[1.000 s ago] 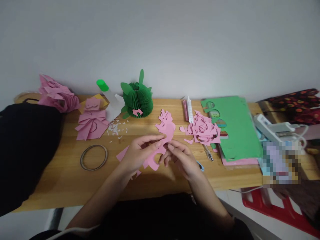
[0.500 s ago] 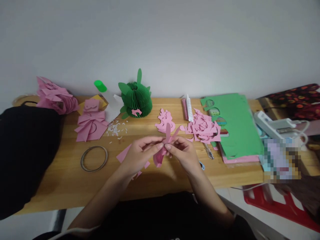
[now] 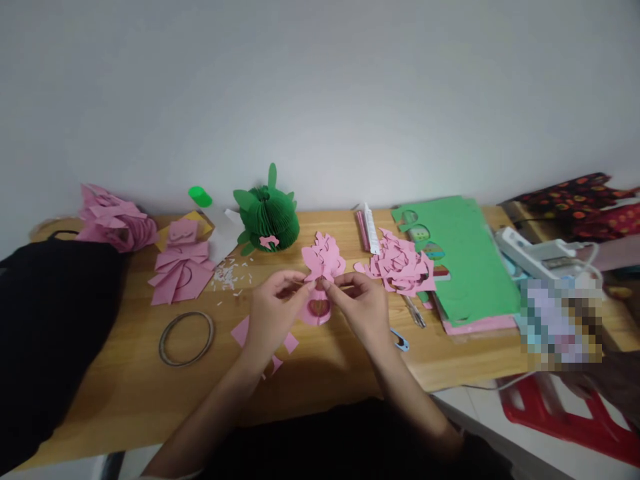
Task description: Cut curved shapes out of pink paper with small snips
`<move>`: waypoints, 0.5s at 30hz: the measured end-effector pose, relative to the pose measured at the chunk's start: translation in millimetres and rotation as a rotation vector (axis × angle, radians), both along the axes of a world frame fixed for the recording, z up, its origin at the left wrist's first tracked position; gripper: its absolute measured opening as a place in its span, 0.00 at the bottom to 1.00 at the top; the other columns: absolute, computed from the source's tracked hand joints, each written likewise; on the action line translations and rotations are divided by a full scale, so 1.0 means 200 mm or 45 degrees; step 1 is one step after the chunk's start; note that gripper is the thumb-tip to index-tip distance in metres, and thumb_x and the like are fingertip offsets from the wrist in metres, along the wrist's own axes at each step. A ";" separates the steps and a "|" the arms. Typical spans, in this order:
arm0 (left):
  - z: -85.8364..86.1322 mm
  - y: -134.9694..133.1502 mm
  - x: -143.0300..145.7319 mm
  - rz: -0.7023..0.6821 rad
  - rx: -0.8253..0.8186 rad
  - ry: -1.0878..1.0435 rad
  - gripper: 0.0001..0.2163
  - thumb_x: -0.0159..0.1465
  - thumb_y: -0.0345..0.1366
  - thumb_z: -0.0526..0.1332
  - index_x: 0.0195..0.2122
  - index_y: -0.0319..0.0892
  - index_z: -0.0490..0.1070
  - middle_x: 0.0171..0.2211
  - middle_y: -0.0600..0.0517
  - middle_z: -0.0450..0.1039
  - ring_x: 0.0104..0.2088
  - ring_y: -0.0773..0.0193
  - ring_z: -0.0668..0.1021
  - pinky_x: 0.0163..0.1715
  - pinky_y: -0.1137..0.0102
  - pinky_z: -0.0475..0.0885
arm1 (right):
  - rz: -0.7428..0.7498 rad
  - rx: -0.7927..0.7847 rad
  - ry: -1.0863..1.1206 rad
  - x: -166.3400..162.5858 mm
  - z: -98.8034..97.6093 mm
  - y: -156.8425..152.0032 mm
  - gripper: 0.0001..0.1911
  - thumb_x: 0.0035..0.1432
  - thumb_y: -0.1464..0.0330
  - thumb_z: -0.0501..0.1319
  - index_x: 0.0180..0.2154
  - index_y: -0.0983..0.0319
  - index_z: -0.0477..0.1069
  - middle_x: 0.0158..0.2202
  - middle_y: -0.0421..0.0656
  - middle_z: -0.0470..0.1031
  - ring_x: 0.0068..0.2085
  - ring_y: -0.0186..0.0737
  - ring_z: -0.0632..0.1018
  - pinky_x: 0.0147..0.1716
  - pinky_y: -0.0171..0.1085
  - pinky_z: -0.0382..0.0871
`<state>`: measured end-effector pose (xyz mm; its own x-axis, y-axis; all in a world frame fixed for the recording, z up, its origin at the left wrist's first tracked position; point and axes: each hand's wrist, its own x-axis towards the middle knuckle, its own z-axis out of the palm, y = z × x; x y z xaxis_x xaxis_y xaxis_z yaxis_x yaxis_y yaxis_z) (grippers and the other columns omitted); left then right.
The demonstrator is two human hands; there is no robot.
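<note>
Both hands meet over the middle of the wooden table [image 3: 125, 393]. My left hand [image 3: 273, 317] and my right hand [image 3: 363, 308] each pinch the top of a pink paper cut-out [image 3: 318, 309], which hangs between the fingertips with a rounded hole in it. Just behind it lies a small heap of pink cut shapes [image 3: 323, 261]. Pink paper offcuts [image 3: 241, 331] lie under my left wrist.
A green honeycomb paper figure [image 3: 267, 213] stands at the back. Left: folded pink paper [image 3: 179, 269], a tape ring [image 3: 186, 338], a black bag [image 3: 50, 320]. Right: pink scraps [image 3: 400, 263], glue tubes [image 3: 367, 228], scissors [image 3: 415, 311], green sheets [image 3: 463, 260], a power strip [image 3: 537, 257].
The flat pink piece was lifted off the table and folded together; both hands now pinch it upright between them. The camera view tipped slightly downward.
</note>
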<state>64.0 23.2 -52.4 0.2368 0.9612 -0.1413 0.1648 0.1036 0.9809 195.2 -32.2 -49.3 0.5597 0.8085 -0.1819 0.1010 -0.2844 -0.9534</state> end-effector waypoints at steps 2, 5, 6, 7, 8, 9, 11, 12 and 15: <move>0.00 0.01 0.01 0.035 0.093 0.098 0.05 0.54 0.36 0.66 0.31 0.42 0.75 0.31 0.51 0.80 0.31 0.63 0.80 0.34 0.70 0.74 | -0.015 -0.006 -0.142 0.00 0.01 0.02 0.14 0.47 0.57 0.68 0.24 0.61 0.73 0.23 0.44 0.80 0.22 0.40 0.78 0.21 0.36 0.67; 0.01 0.03 0.02 0.073 0.214 0.185 0.04 0.54 0.35 0.66 0.30 0.43 0.75 0.30 0.51 0.79 0.30 0.64 0.79 0.31 0.71 0.73 | -0.035 0.012 -0.330 -0.01 0.03 0.04 0.13 0.49 0.59 0.67 0.22 0.60 0.71 0.22 0.42 0.78 0.21 0.39 0.77 0.21 0.36 0.66; 0.01 0.03 0.02 0.091 0.234 0.195 0.04 0.54 0.35 0.67 0.29 0.43 0.75 0.30 0.52 0.78 0.30 0.64 0.78 0.30 0.71 0.72 | -0.044 0.012 -0.386 -0.01 0.03 0.05 0.13 0.49 0.60 0.67 0.22 0.59 0.71 0.22 0.42 0.78 0.21 0.39 0.77 0.21 0.36 0.66; 0.01 0.03 0.03 0.105 0.237 0.196 0.04 0.54 0.35 0.67 0.29 0.43 0.75 0.30 0.52 0.78 0.30 0.64 0.78 0.30 0.71 0.72 | -0.050 0.008 -0.436 -0.01 0.03 0.05 0.13 0.49 0.60 0.67 0.22 0.59 0.71 0.22 0.43 0.78 0.21 0.39 0.77 0.22 0.36 0.66; 0.02 0.04 0.03 0.117 0.227 0.193 0.04 0.53 0.35 0.67 0.29 0.43 0.74 0.30 0.52 0.77 0.29 0.64 0.78 0.30 0.71 0.71 | -0.053 0.001 -0.481 -0.01 0.03 0.05 0.13 0.50 0.60 0.67 0.22 0.59 0.71 0.22 0.43 0.78 0.21 0.39 0.77 0.22 0.36 0.65; 0.02 0.04 0.03 0.122 0.208 0.188 0.04 0.53 0.35 0.67 0.29 0.43 0.74 0.29 0.52 0.77 0.29 0.64 0.78 0.30 0.71 0.71 | -0.055 -0.009 -0.518 -0.01 0.03 0.05 0.13 0.50 0.60 0.67 0.22 0.59 0.71 0.23 0.43 0.79 0.22 0.39 0.77 0.23 0.36 0.65; 0.02 0.04 0.03 0.124 0.183 0.181 0.05 0.53 0.36 0.67 0.29 0.43 0.74 0.28 0.53 0.77 0.28 0.64 0.77 0.30 0.71 0.71 | -0.049 -0.038 -0.576 -0.01 0.02 0.05 0.13 0.52 0.60 0.67 0.23 0.60 0.71 0.24 0.44 0.79 0.23 0.40 0.77 0.24 0.37 0.65; 0.02 0.04 0.03 0.122 0.179 0.178 0.05 0.53 0.36 0.67 0.29 0.42 0.74 0.27 0.53 0.76 0.28 0.65 0.77 0.30 0.71 0.71 | -0.047 -0.055 -0.596 -0.02 0.02 0.05 0.12 0.52 0.60 0.66 0.23 0.60 0.71 0.24 0.44 0.79 0.23 0.40 0.77 0.25 0.37 0.65; 0.01 0.03 0.03 0.122 0.185 0.178 0.07 0.53 0.37 0.68 0.30 0.42 0.73 0.28 0.53 0.76 0.28 0.65 0.77 0.31 0.71 0.71 | -0.032 -0.088 -0.633 -0.02 0.02 0.04 0.12 0.53 0.60 0.66 0.24 0.60 0.71 0.24 0.44 0.79 0.24 0.41 0.78 0.26 0.38 0.65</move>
